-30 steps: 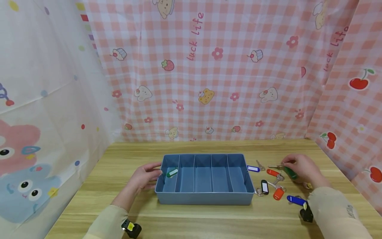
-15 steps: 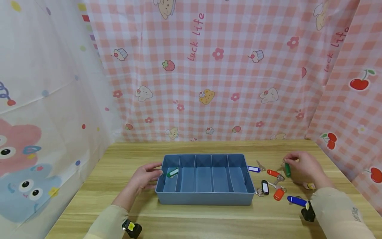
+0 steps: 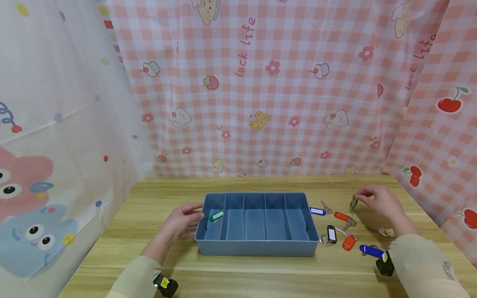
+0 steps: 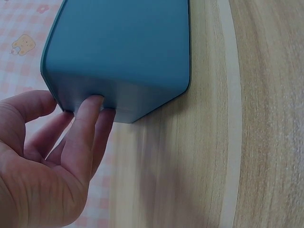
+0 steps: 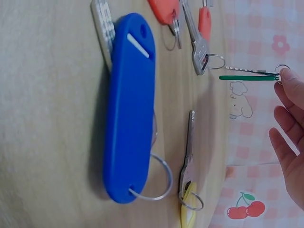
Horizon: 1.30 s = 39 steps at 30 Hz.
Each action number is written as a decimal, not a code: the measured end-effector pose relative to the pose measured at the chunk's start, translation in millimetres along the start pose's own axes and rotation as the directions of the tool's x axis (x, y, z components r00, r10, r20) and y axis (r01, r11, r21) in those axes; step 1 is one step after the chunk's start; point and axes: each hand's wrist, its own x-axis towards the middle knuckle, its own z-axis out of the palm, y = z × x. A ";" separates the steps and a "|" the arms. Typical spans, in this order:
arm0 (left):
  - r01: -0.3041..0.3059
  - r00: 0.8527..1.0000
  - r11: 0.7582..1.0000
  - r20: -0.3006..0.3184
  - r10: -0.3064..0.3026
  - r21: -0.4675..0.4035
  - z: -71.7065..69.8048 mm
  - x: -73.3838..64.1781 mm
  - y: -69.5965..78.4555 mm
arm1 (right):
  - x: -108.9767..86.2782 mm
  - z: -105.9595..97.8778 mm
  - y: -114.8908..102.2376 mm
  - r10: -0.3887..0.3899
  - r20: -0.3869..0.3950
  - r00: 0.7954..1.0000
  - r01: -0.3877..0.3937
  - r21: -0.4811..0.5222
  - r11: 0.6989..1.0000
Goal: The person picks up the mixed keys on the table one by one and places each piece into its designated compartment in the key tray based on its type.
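Observation:
A blue-grey box (image 3: 257, 248) with several compartments stands on the table. My left hand (image 3: 181, 219) rests its fingertips against the box's left end from outside, as the left wrist view also shows. In the leftmost compartment lies a green key tag (image 3: 216, 215) with a white label. My right hand (image 3: 381, 205) pinches the ring of a key with a green tag (image 5: 249, 78); key and tag hang from the fingertips above the table. In the right wrist view, a blue key tag (image 5: 130, 109) lies closest to the camera.
Right of the box lie keys with a blue tag (image 3: 317, 211), a black tag (image 3: 331, 234), a red tag (image 3: 341, 216), an orange-red tag (image 3: 349, 243) and a yellow tag (image 5: 188, 209). Patterned cloth (image 3: 261, 95) hangs behind the table and at both sides.
My right hand has lifted the green-tagged key off the table, and it has swung to hang downward, its tag turning edge-on. The left hand stays at the box.

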 end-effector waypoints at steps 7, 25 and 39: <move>0.001 1.000 1.000 -0.003 -0.001 0.003 0.3 -0.4 -0.3 | 1.7 -2.1 -5.9 -0.021 -0.028 0.999 0.021 0.008 1.000; -0.012 1.000 1.000 0.022 0.012 0.024 0.7 -4.1 2.4 | 0.7 -2.4 -30.7 -0.041 -0.095 0.995 0.042 0.008 0.999; -0.002 1.000 1.000 0.005 0.002 0.029 0.4 -2.1 1.1 | 2.4 -2.0 -54.2 -0.097 -0.170 0.981 0.102 0.026 0.994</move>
